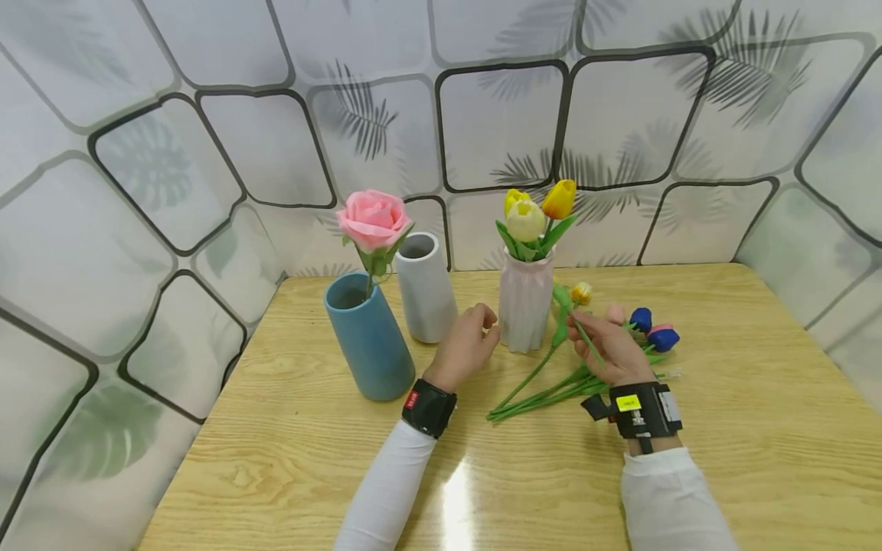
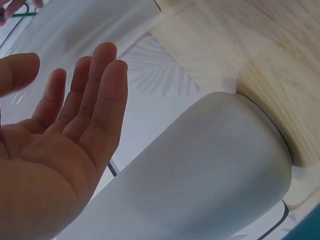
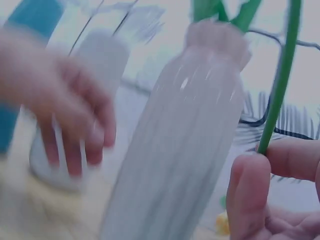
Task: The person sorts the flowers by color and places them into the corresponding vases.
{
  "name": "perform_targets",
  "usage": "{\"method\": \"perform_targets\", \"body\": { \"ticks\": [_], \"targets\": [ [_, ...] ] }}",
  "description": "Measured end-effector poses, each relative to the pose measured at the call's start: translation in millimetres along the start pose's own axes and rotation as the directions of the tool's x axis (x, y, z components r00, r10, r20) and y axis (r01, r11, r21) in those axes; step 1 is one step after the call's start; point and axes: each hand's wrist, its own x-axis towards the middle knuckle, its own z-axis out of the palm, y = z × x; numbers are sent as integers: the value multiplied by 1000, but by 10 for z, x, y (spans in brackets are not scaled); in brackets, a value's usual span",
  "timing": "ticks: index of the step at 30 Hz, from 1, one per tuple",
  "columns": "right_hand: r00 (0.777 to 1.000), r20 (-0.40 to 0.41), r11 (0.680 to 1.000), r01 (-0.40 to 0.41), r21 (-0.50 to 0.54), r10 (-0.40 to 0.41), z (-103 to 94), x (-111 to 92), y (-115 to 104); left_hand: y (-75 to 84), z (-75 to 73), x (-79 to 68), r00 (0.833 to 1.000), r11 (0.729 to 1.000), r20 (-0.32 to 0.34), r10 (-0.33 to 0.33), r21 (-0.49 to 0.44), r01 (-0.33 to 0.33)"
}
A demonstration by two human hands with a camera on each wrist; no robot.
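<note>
My right hand (image 1: 612, 348) pinches a thin green flower stem (image 3: 283, 82) between thumb and fingertip, to the right of a ribbed pinkish-white vase (image 1: 525, 306). Which flower head belongs to that stem I cannot tell. Yellow, cream and orange-yellow tulips (image 1: 526, 221) stand in the ribbed vase. On its left side hovers my left hand (image 2: 55, 145), holding nothing, fingers loosely bent. Beside that hand is a plain white vase (image 2: 200, 170). Several tulips with green stems (image 1: 537, 402) lie on the table under and beside my right hand, their blue and pink heads (image 1: 663, 338) pointing right.
A blue vase (image 1: 372, 340) with a pink rose (image 1: 374, 220) stands at the left. One yellow-and-white tulip head (image 1: 581, 292) shows behind my right hand. Patterned cloth (image 1: 503, 130) hangs along the back edge of the wooden table (image 1: 276, 459).
</note>
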Motion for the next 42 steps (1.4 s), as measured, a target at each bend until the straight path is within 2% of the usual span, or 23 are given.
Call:
{"method": "perform_targets", "body": {
  "ticks": [2,4,6,8,10,11,13,15,19,23,25,27,28,30,32,34,38,42],
  "targets": [
    [996,89,985,-46,166,31,10,-12,-30,9,-3,-8,1000,1000,-24,1,0,-1],
    [989,144,976,-11,217,-21,47,-19,-50,17,-6,-12,999,1000,-50,-5,-9,5],
    [984,123,982,106,155,-125,125,-43,-76,24,-9,-14,997,1000,-82,-11,-20,9],
    [962,99,967,251,44,-254,216,-81,-113,33,-16,-17,992,999,-123,-19,-39,15],
    [925,71,923,379,-71,-374,321,-139,-154,41,-23,-21,986,998,-167,-24,-56,14],
    [895,63,886,446,-125,-442,374,-165,-178,46,-26,-24,982,998,-185,-24,-64,12],
    [819,45,794,566,-223,-572,477,-214,-221,55,-31,-26,977,997,-214,-15,-72,0],
    [723,49,673,664,-325,-689,583,-249,-261,65,-31,-22,974,997,-228,-7,-82,-12],
    [499,106,399,787,-471,-860,803,-272,-329,100,7,5,977,993,-214,-2,-113,-23],
    [291,224,144,851,-505,-930,1030,-240,-421,128,80,54,986,980,-166,-6,-198,-27],
    [221,277,42,845,-533,-935,1148,-214,-481,135,104,91,988,971,-152,-8,-237,-29],
    [174,318,-39,825,-564,-932,1256,-184,-546,134,126,141,990,962,-136,-31,-273,-8],
    [155,338,-77,807,-585,-928,1300,-168,-577,132,138,169,992,957,-123,-40,-289,3],
    [133,364,-128,782,-610,-922,1369,-130,-632,128,171,226,995,955,-87,-54,-296,27],
    [120,378,-154,770,-619,-918,1406,-87,-668,116,222,281,997,950,-55,-59,-309,39],
    [119,387,-163,767,-621,-914,1417,-39,-679,103,276,321,998,944,-46,-42,-329,25],
    [116,393,-168,769,-617,-912,1404,27,-664,89,366,353,997,931,-77,2,-364,-31],
    [99,387,-173,775,-608,-917,1404,31,-670,109,412,330,997,936,-79,-11,-350,-17]
  ]
}}
